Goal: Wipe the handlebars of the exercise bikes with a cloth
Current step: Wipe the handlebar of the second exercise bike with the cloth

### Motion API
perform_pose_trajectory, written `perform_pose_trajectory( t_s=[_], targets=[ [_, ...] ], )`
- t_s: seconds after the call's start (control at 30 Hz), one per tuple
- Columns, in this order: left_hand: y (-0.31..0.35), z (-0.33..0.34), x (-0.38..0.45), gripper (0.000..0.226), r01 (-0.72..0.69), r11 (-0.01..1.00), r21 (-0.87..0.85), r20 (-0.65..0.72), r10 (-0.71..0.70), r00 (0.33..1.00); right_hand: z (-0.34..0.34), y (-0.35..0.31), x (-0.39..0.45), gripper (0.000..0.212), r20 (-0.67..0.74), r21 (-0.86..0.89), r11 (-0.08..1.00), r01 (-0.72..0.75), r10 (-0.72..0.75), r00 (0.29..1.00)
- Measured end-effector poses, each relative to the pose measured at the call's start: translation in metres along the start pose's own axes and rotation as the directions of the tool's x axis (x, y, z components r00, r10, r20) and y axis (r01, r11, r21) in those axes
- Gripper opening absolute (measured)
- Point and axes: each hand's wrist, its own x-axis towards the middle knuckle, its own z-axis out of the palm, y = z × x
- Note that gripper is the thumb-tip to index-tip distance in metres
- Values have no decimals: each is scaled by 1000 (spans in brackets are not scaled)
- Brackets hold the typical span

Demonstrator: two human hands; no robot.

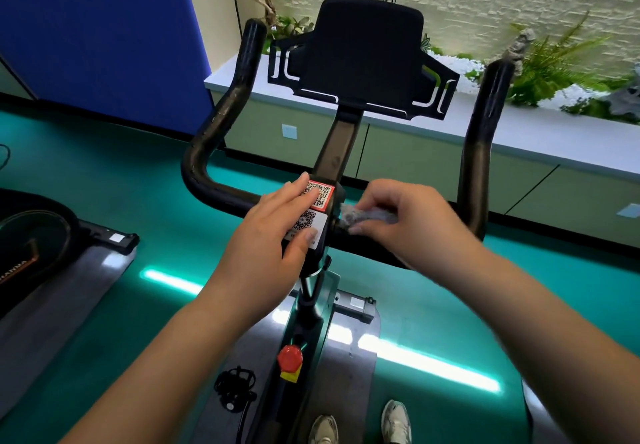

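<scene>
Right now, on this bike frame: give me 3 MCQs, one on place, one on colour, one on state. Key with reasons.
1. Where is the cloth?
A. On the floor
B. On the handlebar just right of the centre clamp
C. Draped over the tablet holder

2. What colour is the knob low on the bike frame?
A. Red
B. Blue
C. White

3. What is the left hand doing?
A. Gripping the left upright bar end
B. Hanging off the bike
C. Resting flat on the centre clamp over the QR stickers

Key:
1 B: the right hand pinches the grey cloth against the handlebar beside the clamp.
2 A: the knob is red, with yellow beneath it.
3 C: the open palm and fingers lie on the stickers.
</scene>
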Motion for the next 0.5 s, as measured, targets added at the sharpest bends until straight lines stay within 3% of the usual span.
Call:
perform_pose_trajectory(
  t_s=[0.13,0.27,0.37,0.5],
  targets=[
    [0,0,1,51,0,1000,3,-4,0,1000,26,-10,-9,10,-176,-138,962,234,-256,950],
    [1,-1,0,50,-8,1000,8,-1,8,1000,31,9,-30,9,-178,-257,879,402,-452,874],
    [2,-1,0,50,1,1000,11,0,-1,1000,37,14,-36,14,-203,-321,855,408,-483,852],
    [3,-2,0,50,12,1000,11,1,-12,1000,50,1,-26,11,-340,-305,878,369,-463,819]
  ],
)
